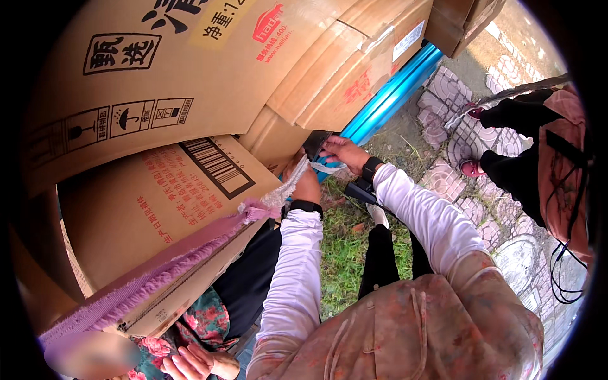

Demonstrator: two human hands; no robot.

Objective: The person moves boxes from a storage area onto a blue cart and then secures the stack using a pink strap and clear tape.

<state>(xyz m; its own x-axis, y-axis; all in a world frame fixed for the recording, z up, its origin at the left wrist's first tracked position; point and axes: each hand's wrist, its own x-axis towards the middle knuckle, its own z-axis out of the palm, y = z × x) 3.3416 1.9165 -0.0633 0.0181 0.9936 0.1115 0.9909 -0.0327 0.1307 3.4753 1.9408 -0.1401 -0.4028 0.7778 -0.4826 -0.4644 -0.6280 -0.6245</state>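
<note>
A pink and white cloth strap (253,206) runs up from the lower left along the cardboard boxes to my hands. Its white end is twisted and lies by the blue metal rail (396,88). My left hand (305,183) is closed on that white part, its fingers partly hidden behind the strap. Just right of it, my right hand (345,153) has its fingers curled at the rail, against a dark gap under a box. The strap's loose white end passes below this palm. What the right fingertips pinch is hidden.
Large cardboard boxes (209,82) are stacked ahead and left; a lower box (158,209) bears a barcode. Another person in a floral top (215,316) is at lower left. A person in dark trousers (516,158) stands right on patterned paving (443,180). Grass (339,253) lies below my hands.
</note>
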